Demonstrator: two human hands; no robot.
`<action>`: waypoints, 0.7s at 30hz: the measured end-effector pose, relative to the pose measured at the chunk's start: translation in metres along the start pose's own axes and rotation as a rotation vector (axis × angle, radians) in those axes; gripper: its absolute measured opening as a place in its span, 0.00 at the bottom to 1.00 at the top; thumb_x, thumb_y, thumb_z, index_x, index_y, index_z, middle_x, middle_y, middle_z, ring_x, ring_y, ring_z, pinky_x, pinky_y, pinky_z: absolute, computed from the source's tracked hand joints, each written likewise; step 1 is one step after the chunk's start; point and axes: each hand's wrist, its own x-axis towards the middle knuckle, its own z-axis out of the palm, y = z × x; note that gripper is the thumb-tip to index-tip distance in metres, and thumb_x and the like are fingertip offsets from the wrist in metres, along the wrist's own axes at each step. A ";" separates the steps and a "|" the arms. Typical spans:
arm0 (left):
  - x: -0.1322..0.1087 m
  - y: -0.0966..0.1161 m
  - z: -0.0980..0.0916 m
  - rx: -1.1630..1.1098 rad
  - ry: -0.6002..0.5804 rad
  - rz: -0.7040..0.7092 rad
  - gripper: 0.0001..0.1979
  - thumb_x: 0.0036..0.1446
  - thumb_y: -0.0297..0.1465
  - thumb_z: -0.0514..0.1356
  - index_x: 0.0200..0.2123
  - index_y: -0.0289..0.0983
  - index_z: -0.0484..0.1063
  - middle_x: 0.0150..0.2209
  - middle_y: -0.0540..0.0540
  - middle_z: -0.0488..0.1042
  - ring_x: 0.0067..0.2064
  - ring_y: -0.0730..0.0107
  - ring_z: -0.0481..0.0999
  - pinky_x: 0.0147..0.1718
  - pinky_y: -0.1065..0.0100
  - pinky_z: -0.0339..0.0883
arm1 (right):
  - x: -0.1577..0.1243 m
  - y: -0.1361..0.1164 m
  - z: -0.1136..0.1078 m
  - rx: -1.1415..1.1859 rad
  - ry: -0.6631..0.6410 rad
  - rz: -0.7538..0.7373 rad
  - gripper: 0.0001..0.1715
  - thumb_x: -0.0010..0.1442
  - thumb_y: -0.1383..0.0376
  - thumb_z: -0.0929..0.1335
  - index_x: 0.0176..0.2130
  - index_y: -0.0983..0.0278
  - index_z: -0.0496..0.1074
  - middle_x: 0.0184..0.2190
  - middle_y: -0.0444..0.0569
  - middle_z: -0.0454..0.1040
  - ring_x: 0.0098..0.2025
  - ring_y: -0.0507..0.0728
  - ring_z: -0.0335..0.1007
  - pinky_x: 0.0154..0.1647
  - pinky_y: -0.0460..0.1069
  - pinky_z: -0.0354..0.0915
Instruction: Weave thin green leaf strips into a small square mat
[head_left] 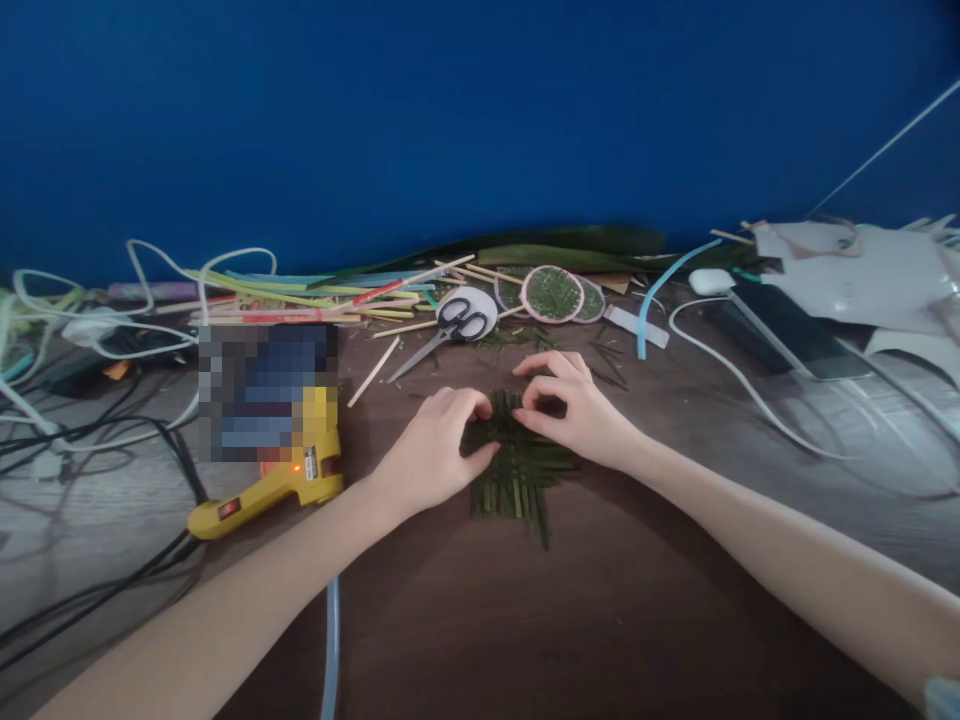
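Observation:
A small mat of woven green leaf strips (519, 470) lies on the dark wooden table (525, 620) in front of me. My left hand (439, 448) is curled over the mat's left edge, fingers pinched on the strips. My right hand (574, 410) rests on the mat's upper right part, fingers bent and pressing on the strips. Loose strip ends stick out toward me below both hands.
A yellow glue gun (289, 480) with a lit lamp lies to the left beside tangled cables (90, 440). Scissors (442, 335), round woven discs (553, 293), coloured sticks (300, 295), long green leaves (555, 248) sit behind. A white cable (750, 390) and papers (862, 275) lie right.

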 end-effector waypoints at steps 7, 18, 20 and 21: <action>0.003 0.002 0.005 0.191 0.025 0.121 0.06 0.54 0.32 0.56 0.32 0.36 0.62 0.32 0.47 0.69 0.37 0.63 0.67 0.36 0.62 0.62 | -0.002 -0.016 -0.004 0.113 -0.012 0.013 0.11 0.57 0.60 0.65 0.25 0.61 0.68 0.44 0.47 0.68 0.48 0.59 0.58 0.51 0.60 0.55; 0.005 0.001 0.005 0.223 0.040 0.175 0.09 0.60 0.27 0.47 0.32 0.34 0.67 0.33 0.45 0.72 0.36 0.66 0.66 0.39 0.64 0.61 | 0.002 -0.011 0.003 0.031 0.090 -0.027 0.10 0.60 0.65 0.60 0.32 0.60 0.70 0.42 0.49 0.69 0.47 0.58 0.59 0.50 0.57 0.56; 0.005 0.001 0.005 0.209 0.044 0.165 0.10 0.59 0.26 0.47 0.31 0.34 0.67 0.32 0.45 0.72 0.35 0.66 0.66 0.39 0.64 0.61 | 0.002 -0.008 0.005 -0.055 0.104 -0.001 0.07 0.58 0.65 0.62 0.33 0.60 0.69 0.42 0.50 0.69 0.48 0.60 0.58 0.49 0.58 0.56; 0.005 0.001 0.005 0.206 0.048 0.161 0.10 0.59 0.26 0.47 0.31 0.34 0.67 0.32 0.46 0.72 0.35 0.66 0.65 0.38 0.64 0.61 | 0.002 -0.007 0.006 -0.097 0.093 0.002 0.07 0.57 0.64 0.63 0.35 0.60 0.69 0.43 0.50 0.68 0.48 0.61 0.57 0.48 0.58 0.56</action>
